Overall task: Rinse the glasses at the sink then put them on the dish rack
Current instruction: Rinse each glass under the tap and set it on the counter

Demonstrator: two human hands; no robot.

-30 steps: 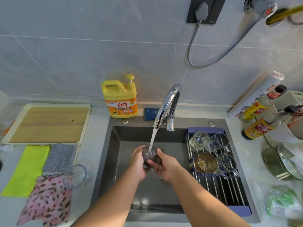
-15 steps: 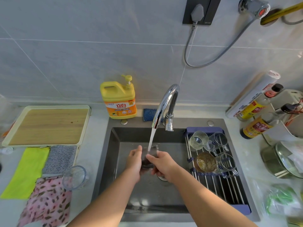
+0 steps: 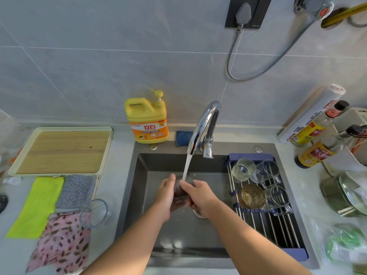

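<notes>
Detergent jug: on the orange label (image 3: 150, 129) of the yellow plastic pump jug (image 3: 146, 114), set on the counter (image 3: 119, 187) behind the sink, the brand "立白" is printed in red characters on a white band; the smaller print around it cannot be read.
Roll: dark and red lettering is printed along the white cylindrical roll (image 3: 315, 110) leaned against the wall at right; it is too blurred to be read.
Clear bottle: a yellow label with a red patch is carried by the clear glass bottle (image 3: 312, 132); its characters cannot be made out.
Dark bottle: light characters are set on a red panel of the dark sauce bottle (image 3: 315, 154); none is legible.
Socket: a small pale marking is seen on the black wall socket (image 3: 254, 16); it is too small to be read.
</notes>
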